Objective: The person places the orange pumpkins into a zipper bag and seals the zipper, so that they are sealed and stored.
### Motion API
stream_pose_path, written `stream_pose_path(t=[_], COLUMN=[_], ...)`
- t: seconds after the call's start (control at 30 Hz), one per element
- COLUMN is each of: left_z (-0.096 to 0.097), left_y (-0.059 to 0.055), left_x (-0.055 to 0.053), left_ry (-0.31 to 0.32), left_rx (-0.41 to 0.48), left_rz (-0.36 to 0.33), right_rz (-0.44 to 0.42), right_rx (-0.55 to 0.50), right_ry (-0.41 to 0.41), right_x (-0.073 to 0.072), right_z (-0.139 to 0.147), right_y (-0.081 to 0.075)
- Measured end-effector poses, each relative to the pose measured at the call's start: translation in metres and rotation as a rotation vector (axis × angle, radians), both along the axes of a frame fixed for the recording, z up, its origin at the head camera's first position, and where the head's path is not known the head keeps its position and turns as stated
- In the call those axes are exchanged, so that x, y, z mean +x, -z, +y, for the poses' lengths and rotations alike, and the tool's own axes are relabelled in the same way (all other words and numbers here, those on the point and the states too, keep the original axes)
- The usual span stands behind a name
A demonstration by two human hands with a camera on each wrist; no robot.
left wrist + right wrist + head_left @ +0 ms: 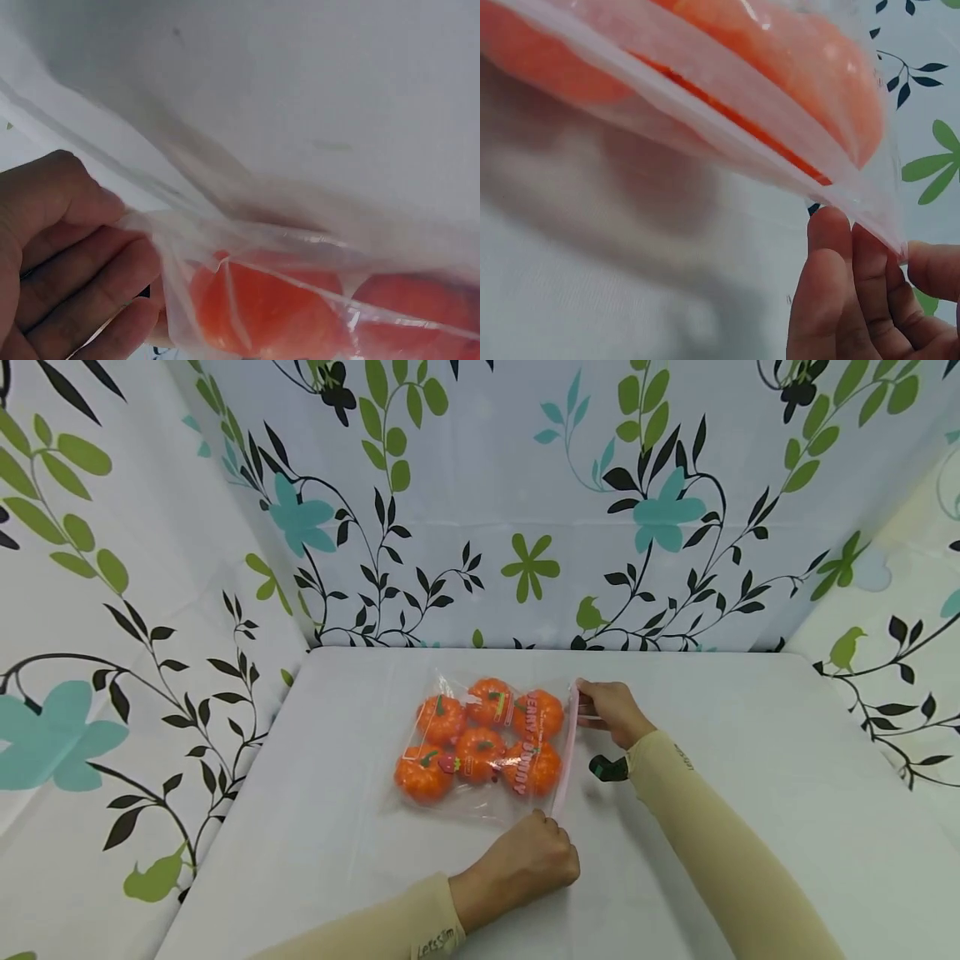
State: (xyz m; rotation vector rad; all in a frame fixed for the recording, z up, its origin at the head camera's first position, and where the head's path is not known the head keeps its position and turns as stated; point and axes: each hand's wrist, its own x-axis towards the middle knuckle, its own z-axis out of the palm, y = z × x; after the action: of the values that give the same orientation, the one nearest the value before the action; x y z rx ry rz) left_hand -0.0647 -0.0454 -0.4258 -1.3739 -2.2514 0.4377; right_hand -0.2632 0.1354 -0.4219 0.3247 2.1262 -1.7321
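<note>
A clear zip bag [480, 802] with pink lettering lies on the white table, its pink zip edge [567, 752] facing right. Several small orange pumpkins [481, 755] with green stems fill it in two rows. My left hand [521, 860] pinches the near corner of the zip edge between thumb and finger; the left wrist view shows that hand [82, 255] beside the bag's corner. At the far corner, my right hand [615, 712] pinches the other end of the zip edge. In the right wrist view the thumb and fingers [829, 277] meet at that corner.
The white table [337, 877] reaches the patterned curtain [465, 510] at the back and left. A dark band [608, 768] hangs by the right wrist. Beige sleeves [720, 835] cover both forearms.
</note>
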Motion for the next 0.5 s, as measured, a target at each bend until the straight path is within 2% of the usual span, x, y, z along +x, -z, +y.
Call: stream_pose_path(t=[0.23, 0.33, 0.4, 0.5], left_z=[0.001, 0.0, -0.001, -0.004], left_y=[-0.007, -0.011, -0.015, -0.025], left_x=[-0.003, -0.004, -0.007, -0.015], left_ry=[-0.033, -0.064, -0.089, -0.153], left_rx=[-0.064, -0.036, 0.002, 0.08], left_rz=[-0.078, -0.164, -0.25, -0.368], right_rz=[0.05, 0.063, 0.087, 0.159], right_rx=[0.083, 0.089, 0.103, 0.184], right_ry=[-0.01, -0.03, -0.065, -0.148], right_x=[0.001, 0.005, 0.008, 0.014], right_z=[0.0, 0.003, 0.007, 0.015], right_y=[0.006, 0.01, 0.012, 0.007])
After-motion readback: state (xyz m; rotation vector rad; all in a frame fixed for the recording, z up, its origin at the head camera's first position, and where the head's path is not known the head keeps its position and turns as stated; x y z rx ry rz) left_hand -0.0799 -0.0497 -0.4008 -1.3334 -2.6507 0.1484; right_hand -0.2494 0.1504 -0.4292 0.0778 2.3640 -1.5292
